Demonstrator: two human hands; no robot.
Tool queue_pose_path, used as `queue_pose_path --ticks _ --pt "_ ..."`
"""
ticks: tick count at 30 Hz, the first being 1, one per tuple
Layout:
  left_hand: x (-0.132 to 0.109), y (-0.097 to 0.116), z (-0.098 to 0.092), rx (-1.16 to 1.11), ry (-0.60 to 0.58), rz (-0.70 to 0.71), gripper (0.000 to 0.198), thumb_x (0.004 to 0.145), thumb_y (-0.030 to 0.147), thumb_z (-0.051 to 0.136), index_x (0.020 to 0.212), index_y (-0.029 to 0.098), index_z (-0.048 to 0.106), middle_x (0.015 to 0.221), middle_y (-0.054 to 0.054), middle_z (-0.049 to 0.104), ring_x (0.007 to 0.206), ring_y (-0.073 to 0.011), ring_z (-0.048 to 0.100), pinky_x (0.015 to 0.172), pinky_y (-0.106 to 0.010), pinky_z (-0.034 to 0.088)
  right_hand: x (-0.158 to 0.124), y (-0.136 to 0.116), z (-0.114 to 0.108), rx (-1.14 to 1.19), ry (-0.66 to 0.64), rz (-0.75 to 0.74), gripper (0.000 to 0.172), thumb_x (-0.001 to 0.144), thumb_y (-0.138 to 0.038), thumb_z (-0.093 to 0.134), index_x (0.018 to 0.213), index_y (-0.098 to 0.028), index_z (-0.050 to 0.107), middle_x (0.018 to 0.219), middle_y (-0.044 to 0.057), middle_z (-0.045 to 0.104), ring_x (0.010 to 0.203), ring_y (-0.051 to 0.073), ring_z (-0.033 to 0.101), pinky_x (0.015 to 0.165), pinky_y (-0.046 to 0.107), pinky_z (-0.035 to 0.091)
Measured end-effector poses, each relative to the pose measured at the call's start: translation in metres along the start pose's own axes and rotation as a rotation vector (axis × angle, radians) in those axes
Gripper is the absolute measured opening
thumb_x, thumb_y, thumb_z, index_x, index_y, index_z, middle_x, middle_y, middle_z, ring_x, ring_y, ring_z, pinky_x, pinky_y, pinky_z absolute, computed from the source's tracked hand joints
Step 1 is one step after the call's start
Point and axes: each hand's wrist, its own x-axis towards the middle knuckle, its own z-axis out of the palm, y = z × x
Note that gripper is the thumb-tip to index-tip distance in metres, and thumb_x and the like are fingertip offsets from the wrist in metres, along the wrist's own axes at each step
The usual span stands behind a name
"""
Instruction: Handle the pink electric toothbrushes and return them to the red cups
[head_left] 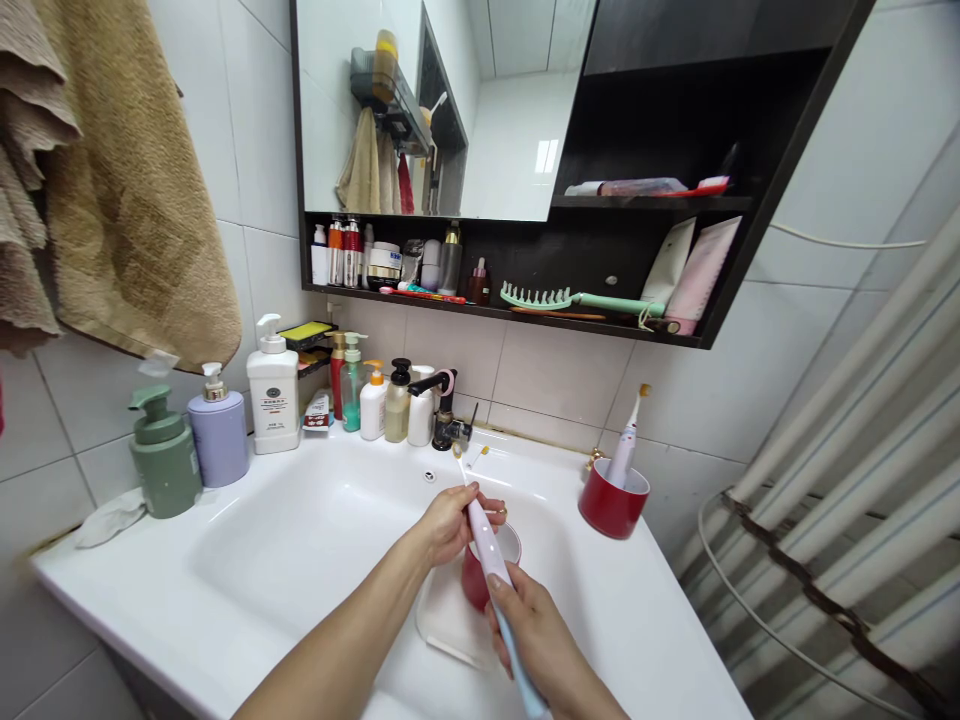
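Glossy ceramic basin (112, 590), smooth plastic toothbrush (486, 540), rough cloth towel (135, 200)

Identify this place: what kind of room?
Looks like a home bathroom: a white washbasin, pump bottles behind it, a towel hanging beside it, and an electric toothbrush in the right hand.
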Motion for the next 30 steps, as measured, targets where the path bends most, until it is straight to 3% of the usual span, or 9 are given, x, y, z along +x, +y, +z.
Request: queue_pose_path --ticks 3,6,12,14,16,18,20,26,30 --pt "-0.001 0.002 0.000 0.008 -0.026 -0.001 0.022 0.073 0.025 0.038 0.056 0.011 0.042 0.071 -0.012 0.059 0.058 -0.0138 0.056 0.063 -0.028 0.041 -0.002 -0.004 0.002 0.126 -0.055 0.060 0.028 0.069 -0.047 0.033 0.066 -0.019 0.034 0.048 -0.007 0.039 0.029 0.002 0.030 0.030 0.016 0.023" --pt "-0.002 0.002 0.001 0.024 -0.038 0.023 0.020 0.072 0.025 0.039 0.057 0.012 0.041 0.071 -0.010 0.059 0.058 -0.0139 0.056 0.061 -0.028 0.041 -0.002 -0.003 0.003 0.039 0.018 -0.025 0.028 0.066 -0.046 0.040 0.068 -0.018 0.037 0.044 -0.009 0.036 0.029 0.003 0.030 0.030 0.016 0.023" --pt "-0.005 0.001 0.002 -0.031 -0.131 0.054 0.018 0.071 0.029 0.041 0.068 0.012 0.046 0.078 -0.011 0.058 0.066 -0.0156 0.056 0.063 -0.029 0.040 0.003 -0.010 0.001 0.154 -0.032 -0.043 0.029 0.069 -0.046 0.036 0.064 -0.017 0.038 0.049 -0.006 0.043 0.035 0.004 0.035 0.037 0.017 0.029" --pt "-0.002 0.000 -0.003 -0.040 -0.052 0.120 0.019 0.070 0.030 0.042 0.074 0.012 0.047 0.079 -0.010 0.057 0.067 -0.0150 0.055 0.063 -0.028 0.040 0.013 -0.020 -0.004 0.086 0.089 -0.159 0.028 0.069 -0.045 0.037 0.065 -0.017 0.040 0.052 -0.004 0.045 0.042 0.006 0.041 0.043 0.018 0.034" --pt "0.003 -0.001 -0.010 0.041 0.121 0.209 0.017 0.067 0.029 0.044 0.074 0.013 0.047 0.076 -0.007 0.056 0.063 -0.0130 0.054 0.061 -0.027 0.040 0.030 -0.029 -0.011 -0.022 0.251 -0.275 0.027 0.068 -0.044 0.037 0.070 -0.017 0.040 0.059 -0.002 0.049 0.050 0.008 0.045 0.049 0.020 0.037" --pt "0.009 -0.004 -0.019 0.211 0.277 0.295 0.012 0.063 0.023 0.048 0.071 0.014 0.048 0.071 -0.005 0.055 0.061 -0.0116 0.053 0.060 -0.025 0.039 0.048 -0.033 -0.017 -0.081 0.324 -0.315 0.027 0.068 -0.044 0.036 0.075 -0.018 0.040 0.067 -0.001 0.051 0.055 0.009 0.048 0.054 0.021 0.039" --pt "0.013 -0.008 -0.025 0.426 0.317 0.372 0.008 0.058 0.015 0.051 0.066 0.015 0.050 0.066 -0.003 0.055 0.061 -0.0114 0.051 0.061 -0.024 0.038 0.064 -0.031 -0.023 -0.146 0.370 -0.316 0.028 0.066 -0.044 0.038 0.075 -0.018 0.041 0.065 -0.001 0.051 0.056 0.010 0.047 0.053 0.022 0.038" --pt "0.001 -0.019 -0.025 1.001 -0.016 0.458 0.016 0.050 0.005 0.048 0.054 0.020 0.053 0.058 0.000 0.053 0.060 -0.0153 0.049 0.064 -0.026 0.036 0.083 0.002 -0.028 -0.399 0.469 -0.280 0.028 0.061 -0.044 0.043 0.054 -0.017 0.046 0.049 -0.002 0.046 0.049 0.012 0.043 0.047 0.023 0.031" --pt "-0.005 -0.033 -0.023 1.103 -0.085 0.456 0.024 0.041 -0.003 0.050 0.040 0.020 0.045 0.050 0.000 0.043 0.065 -0.0217 0.049 0.070 -0.033 0.033 0.084 0.015 -0.030 -0.506 0.488 -0.251 0.032 0.064 -0.045 0.038 0.053 -0.017 0.048 0.049 -0.001 0.049 0.048 0.013 0.044 0.047 0.023 0.031"
